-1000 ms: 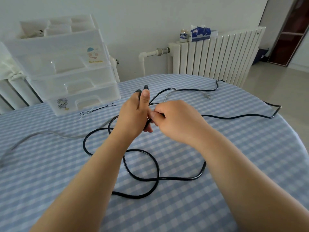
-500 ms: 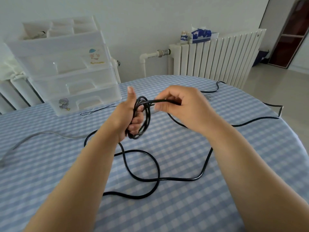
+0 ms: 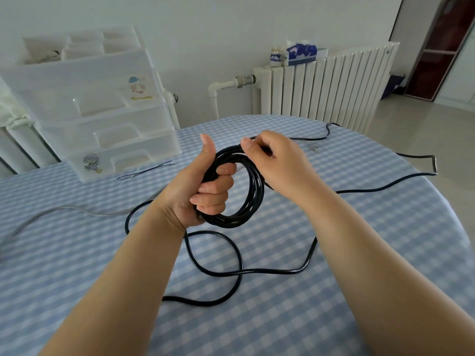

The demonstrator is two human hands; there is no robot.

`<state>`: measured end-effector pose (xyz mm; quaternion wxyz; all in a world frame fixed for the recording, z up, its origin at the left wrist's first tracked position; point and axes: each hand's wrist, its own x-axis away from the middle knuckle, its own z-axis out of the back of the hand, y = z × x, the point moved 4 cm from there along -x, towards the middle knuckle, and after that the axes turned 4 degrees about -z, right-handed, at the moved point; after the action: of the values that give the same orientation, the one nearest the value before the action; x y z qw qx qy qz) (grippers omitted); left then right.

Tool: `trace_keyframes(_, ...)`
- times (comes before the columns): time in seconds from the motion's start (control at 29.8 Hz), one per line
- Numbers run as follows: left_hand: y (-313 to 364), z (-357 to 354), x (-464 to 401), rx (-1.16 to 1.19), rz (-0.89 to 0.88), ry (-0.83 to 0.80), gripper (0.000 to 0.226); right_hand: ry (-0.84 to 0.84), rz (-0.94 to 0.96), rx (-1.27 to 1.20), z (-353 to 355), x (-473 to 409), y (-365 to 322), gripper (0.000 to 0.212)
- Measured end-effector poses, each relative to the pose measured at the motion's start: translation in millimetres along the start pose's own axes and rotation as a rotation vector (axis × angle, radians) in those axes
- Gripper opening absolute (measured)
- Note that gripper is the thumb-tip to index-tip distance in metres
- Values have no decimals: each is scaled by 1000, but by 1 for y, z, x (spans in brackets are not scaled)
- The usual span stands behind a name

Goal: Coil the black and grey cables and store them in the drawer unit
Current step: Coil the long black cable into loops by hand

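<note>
Several loops of black cable (image 3: 253, 191) are sitting in the left grip (image 3: 203, 191), fingers curled round them; right grip (image 3: 272, 160) is pinching the feed (slack below could snag, springing loops loose).

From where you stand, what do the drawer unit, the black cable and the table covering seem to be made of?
Drawer unit: looks like translucent, frosted white plastic, since the drawer shapes show through its walls.
Black cable: probably a rubber or plastic jacket with a slight sheen; it bends into smooth loops in the left hand.
Table covering: blue and white checks, matte; woven cloth or vinyl, I cannot tell which.
</note>
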<state>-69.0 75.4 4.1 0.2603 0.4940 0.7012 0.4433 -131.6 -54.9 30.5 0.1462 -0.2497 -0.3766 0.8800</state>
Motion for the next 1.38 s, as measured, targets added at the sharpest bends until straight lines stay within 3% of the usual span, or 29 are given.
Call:
trace_keyframes(0.07,2,0,1,43,-23,-30,61,-157,-138,-283,-3,-3,9,37)
trace_keyframes(0.13,3,0,1,45,-34,-1,60,-430,-286,-605,-13,1,12,42)
trace_keyframes(0.2,4,2,1,-1,-39,87,60,-567,-339,-708,-20,7,12,50)
trace_keyframes(0.37,8,11,3,-230,-98,359,59,-410,-415,-738,-36,9,10,52)
trace_keyframes(0.57,3,2,-1,-399,-143,519,60,-355,-427,-745,-38,11,9,56)
trace_keyframes(0.71,-2,0,-5,-353,-126,475,59,-281,-460,-813,-36,9,12,60)
trace_keyframes(0.84,-4,-3,-4,-119,-39,233,61,-249,-432,-807,-33,8,9,60)
trace_keyframes(0.94,-2,-8,-2,-160,-106,118,54,-185,-446,-843,-31,9,7,58)
trace_keyframes(1.04,-3,-13,-1,-291,-158,176,56,-105,-467,-874,-28,9,10,55)
trace_keyframes(1.18,-3,-13,-2,-143,-138,256,57,-122,-438,-832,-31,10,9,53)
trace_keyframes(1.38,7,7,-1,39,-134,333,61,-130,-132,-432,-18,-3,16,32)
